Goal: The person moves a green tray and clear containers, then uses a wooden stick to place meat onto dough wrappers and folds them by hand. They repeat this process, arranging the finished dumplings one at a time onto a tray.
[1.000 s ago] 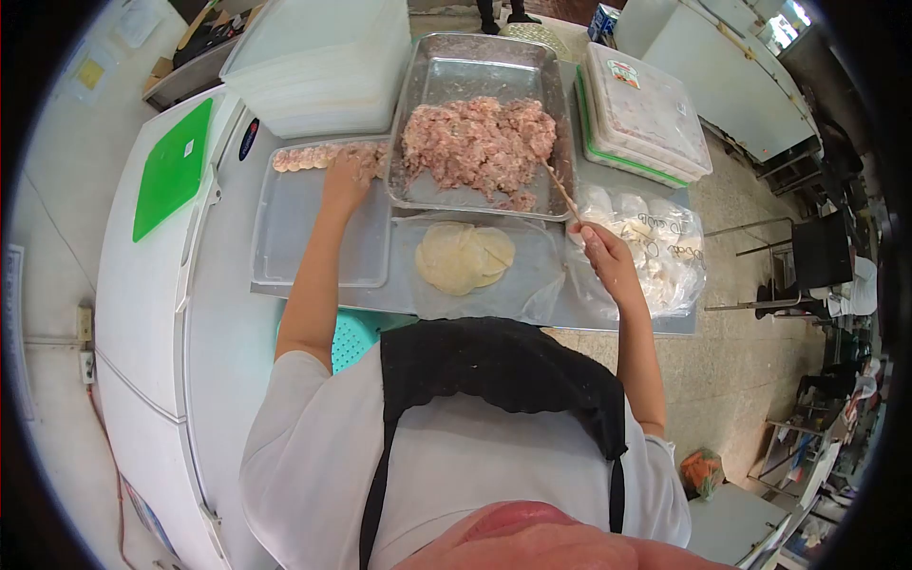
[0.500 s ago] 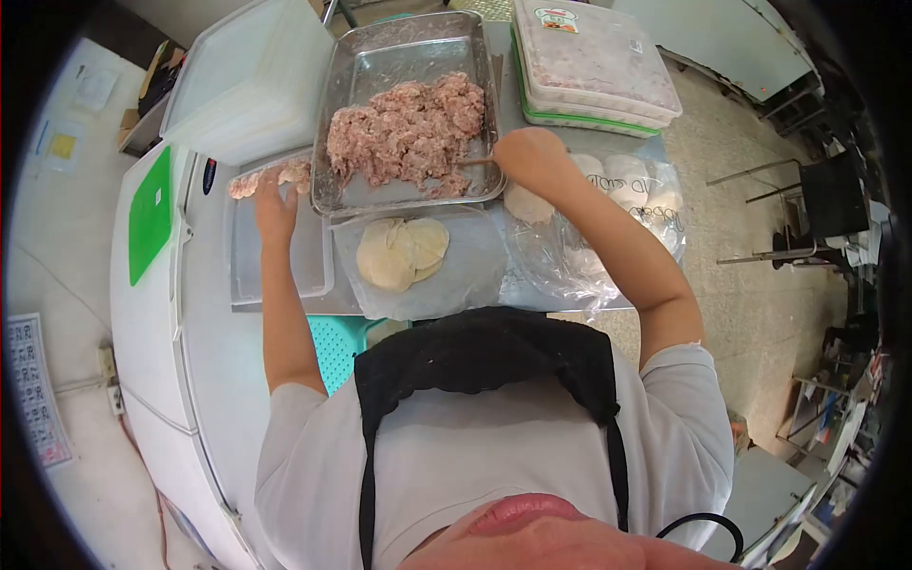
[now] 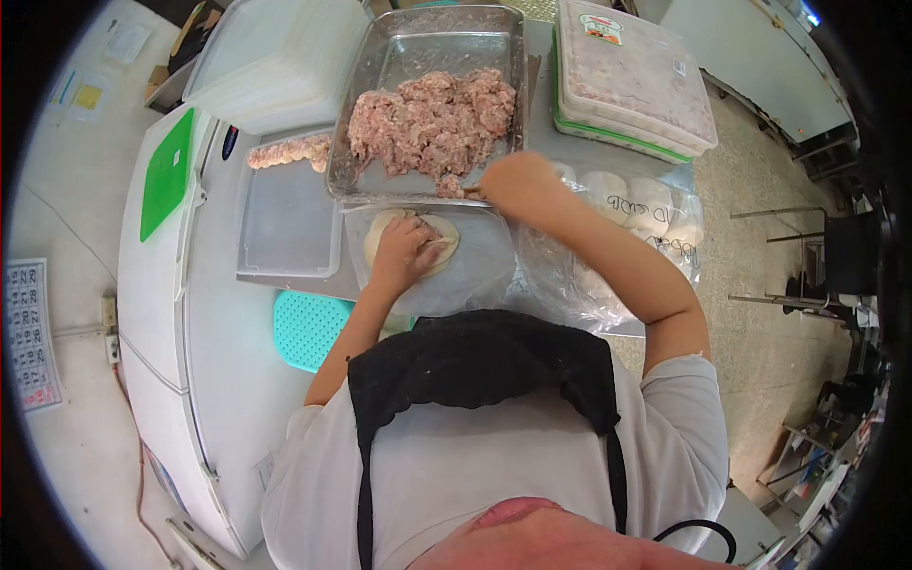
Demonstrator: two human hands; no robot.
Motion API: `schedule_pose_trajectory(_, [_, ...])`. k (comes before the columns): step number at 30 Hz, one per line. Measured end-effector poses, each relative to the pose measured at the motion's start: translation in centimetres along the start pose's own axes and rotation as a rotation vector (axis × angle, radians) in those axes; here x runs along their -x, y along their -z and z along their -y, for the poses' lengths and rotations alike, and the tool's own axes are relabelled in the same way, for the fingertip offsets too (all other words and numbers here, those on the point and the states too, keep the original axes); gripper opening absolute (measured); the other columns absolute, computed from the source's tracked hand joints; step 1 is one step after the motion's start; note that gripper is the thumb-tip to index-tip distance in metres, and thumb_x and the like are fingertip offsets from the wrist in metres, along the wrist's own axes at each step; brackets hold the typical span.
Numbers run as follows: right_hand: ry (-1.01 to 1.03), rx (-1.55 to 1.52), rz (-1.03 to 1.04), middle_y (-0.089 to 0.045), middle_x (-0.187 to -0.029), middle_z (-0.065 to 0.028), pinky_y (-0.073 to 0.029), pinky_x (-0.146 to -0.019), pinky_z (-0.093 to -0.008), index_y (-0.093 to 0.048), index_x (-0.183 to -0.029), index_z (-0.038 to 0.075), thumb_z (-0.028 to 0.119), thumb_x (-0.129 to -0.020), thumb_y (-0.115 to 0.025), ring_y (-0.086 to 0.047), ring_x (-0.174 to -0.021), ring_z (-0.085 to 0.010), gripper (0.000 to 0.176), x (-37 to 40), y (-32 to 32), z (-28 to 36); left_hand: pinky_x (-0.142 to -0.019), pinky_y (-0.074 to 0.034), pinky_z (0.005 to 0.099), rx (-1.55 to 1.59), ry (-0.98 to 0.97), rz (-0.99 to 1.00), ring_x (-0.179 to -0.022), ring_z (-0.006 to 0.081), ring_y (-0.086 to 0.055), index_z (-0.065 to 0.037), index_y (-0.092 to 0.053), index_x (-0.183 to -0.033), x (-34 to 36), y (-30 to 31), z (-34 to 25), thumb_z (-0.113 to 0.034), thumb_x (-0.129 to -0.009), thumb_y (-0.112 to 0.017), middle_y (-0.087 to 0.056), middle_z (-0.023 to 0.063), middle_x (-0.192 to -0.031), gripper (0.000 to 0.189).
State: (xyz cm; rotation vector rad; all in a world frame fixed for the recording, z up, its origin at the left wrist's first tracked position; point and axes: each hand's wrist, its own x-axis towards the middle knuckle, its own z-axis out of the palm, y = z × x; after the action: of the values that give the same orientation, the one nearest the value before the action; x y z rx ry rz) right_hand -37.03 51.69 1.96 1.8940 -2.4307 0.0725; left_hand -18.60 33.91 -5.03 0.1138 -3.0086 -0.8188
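My left hand is on a small stack of round dumpling wrappers, its fingers bent and pinching at the top wrapper. The wrappers lie on a clear plastic sheet. My right hand is closed around a thin wooden stick at the near right corner of the metal tray; most of the stick is hidden by the hand. A large mound of minced meat filling fills the tray's middle. To the left, a shallow plastic container has a row of filled dumplings along its far end.
Plastic bags of stacked wrappers lie to the right. Behind them stand lidded boxes with green rims. Stacked clear containers rise at the far left, beside a white freezer. A turquoise stool stands below the table.
My left hand has moved right and nearer, from the dumpling row to the wrapper stack. My right hand has shifted slightly nearer along the tray's edge with the stick. The view has shifted slightly.
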Motion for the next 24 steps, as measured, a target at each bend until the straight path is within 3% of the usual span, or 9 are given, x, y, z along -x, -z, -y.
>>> schedule_pose_trajectory(3, [-0.169, 0.009, 0.08, -0.068, -0.072, -0.0147, -0.055, -0.06, -0.0411, -0.071, -0.073, 0.005, 0.01, -0.075, -0.059, -0.069, -0.072, -0.0306, 0.013, -0.7, 1.8, -3.3, -0.091, -0.044, 0.0381, 0.329, -0.016, -0.227, -0.103, 0.0302, -0.058, -0.001, -0.069, -0.096, 1.7, -0.5, 2.4, -0.02, -0.086, -0.065, -0.064, 0.0151, -0.104, 0.022])
schedule_pose_trajectory(4, [-0.167, 0.011, 0.084, -0.068, -0.072, -0.0147, -0.055, -0.06, -0.0411, -0.071, -0.073, 0.005, 0.01, -0.075, -0.059, -0.069, -0.072, -0.0306, 0.013, -0.9, 0.9, -2.8, -0.091, -0.044, 0.0381, 0.333, -0.015, -0.229, -0.103, 0.0302, -0.058, -0.001, -0.069, -0.096, 2.1, -0.1, 2.8, -0.02, -0.086, -0.065, -0.064, 0.0151, -0.104, 0.022])
schedule_pose_trajectory(6, [-0.184, -0.002, 0.073, -0.069, -0.073, -0.0145, -0.055, -0.06, -0.0407, -0.071, -0.074, 0.005, 0.011, -0.075, -0.059, -0.069, -0.072, -0.0309, 0.014, -1.0, -1.6, -0.9, -0.093, -0.044, 0.0359, 0.744, 0.171, -0.27, -0.109, 0.0243, -0.057, 0.003, -0.069, -0.097, 2.4, 0.9, 2.9, -0.018, -0.091, -0.059, -0.064, 0.0121, -0.111, 0.024])
schedule_pose_trajectory(10, [-0.088, -0.055, 0.057, -0.069, -0.074, -0.0147, -0.055, -0.06, -0.0406, -0.072, -0.075, 0.005, 0.013, -0.077, -0.06, -0.07, -0.073, -0.0309, 0.015, -1.3, -0.9, 0.8, -0.094, -0.045, 0.0355, 1.017, 0.128, -0.294, -0.11, 0.0211, -0.056, 0.004, -0.067, -0.104, 1.4, 3.4, 2.6, -0.016, -0.093, -0.056, -0.063, 0.0116, -0.114, 0.025])
schedule_pose_trajectory(12, [-0.236, 0.007, 0.177, -0.069, -0.073, -0.0152, -0.055, -0.06, -0.0408, -0.072, -0.075, 0.005, 0.014, -0.078, -0.058, -0.07, -0.072, -0.0311, 0.016, -1.2, 1.5, -1.4, -0.096, -0.045, 0.036, 1.648, 0.119, -0.193, -0.108, 0.0225, -0.058, 0.004, -0.061, -0.113, 1.2, 4.4, 2.8, -0.016, -0.094, -0.055, -0.063, 0.0135, -0.112, 0.028])
schedule_pose_trajectory(16, [-0.329, 0.104, 0.2, -0.066, -0.07, -0.0166, -0.053, -0.059, -0.0437, -0.072, -0.075, 0.005, 0.019, -0.081, -0.06, -0.067, -0.069, -0.033, 0.019, -0.4, 1.3, -0.1, -0.093, -0.049, 0.0342, 1.706, 0.018, -0.387, -0.102, 0.0208, -0.062, 0.003, -0.055, -0.119, 1.7, 5.5, 4.4, -0.017, -0.096, -0.054, -0.064, 0.0128, -0.109, 0.03])
schedule_pose_trajectory(18, [-0.335, 0.018, 0.189, -0.065, -0.069, -0.0168, -0.053, -0.059, -0.0441, -0.071, -0.074, 0.005, 0.024, -0.081, -0.062, -0.067, -0.068, -0.033, 0.022, -1.0, 0.0, 2.6, -0.088, -0.053, 0.036, 1.566, 0.297, -0.552, -0.1, 0.0203, -0.063, 0.001, -0.053, -0.118, 2.2, 6.1, 6.6, -0.019, -0.097, -0.053, -0.064, 0.0104, -0.109, 0.029])
schedule_pose_trajectory(22, [-0.282, -0.027, 0.073, -0.066, -0.072, -0.0187, -0.054, -0.059, -0.0435, -0.069, -0.07, 0.002, 0.015, -0.077, -0.057, -0.068, -0.069, -0.0335, 0.019, -3.3, -3.0, 5.2, -0.084, -0.055, 0.0326, 1.778, 0.242, -0.6, -0.095, 0.0183, -0.065, 0.001, -0.056, -0.116, 3.3, 8.5, 8.8, -0.017, -0.097, -0.053, -0.064, 0.0104, -0.108, 0.027])
schedule_pose_trajectory(24, [-0.262, -0.048, 0.101, -0.066, -0.071, -0.0186, -0.053, -0.063, -0.0445, -0.068, -0.07, 0.003, 0.02, -0.083, -0.056, -0.067, -0.069, -0.0344, 0.026, -4.8, -4.1, 5.6, -0.086, -0.054, 0.0338, 1.555, 0.317, -0.676, -0.098, 0.0192, -0.064, 0.002, -0.055, -0.118, 3.3, 9.2, 9.9, -0.017, -0.097, -0.054, -0.064, 0.0112, -0.11, 0.028])
